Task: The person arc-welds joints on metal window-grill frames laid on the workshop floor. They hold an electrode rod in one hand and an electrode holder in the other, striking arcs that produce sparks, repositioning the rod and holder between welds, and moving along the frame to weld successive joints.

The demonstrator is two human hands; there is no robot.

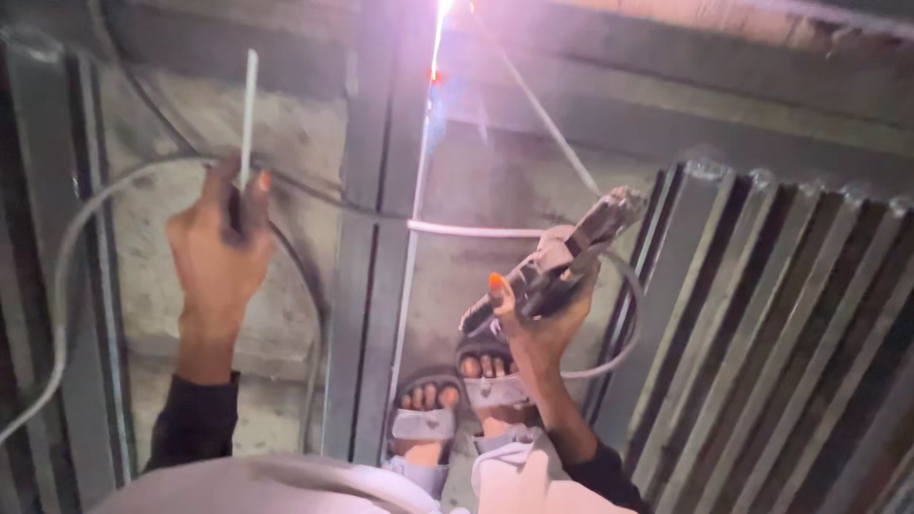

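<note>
My right hand (538, 319) grips a welding electrode holder (562, 262) with worn grey jaws. A thin welding rod (538, 109) runs from the jaws up and left to a bright arc flash (444, 9) at the top of an upright steel frame post (376, 238). My left hand (217, 257) is raised at the left, fingers closed on a spare white welding rod (248, 114) that points straight up. A grey cable (67, 276) loops past the left hand.
A stack of steel angle bars (781, 333) leans at the right. Steel frame bars (95, 286) stand at the left. My sandalled feet (462, 390) rest on the concrete floor (286, 133) beside the post. Another cable (624, 324) curls behind the holder.
</note>
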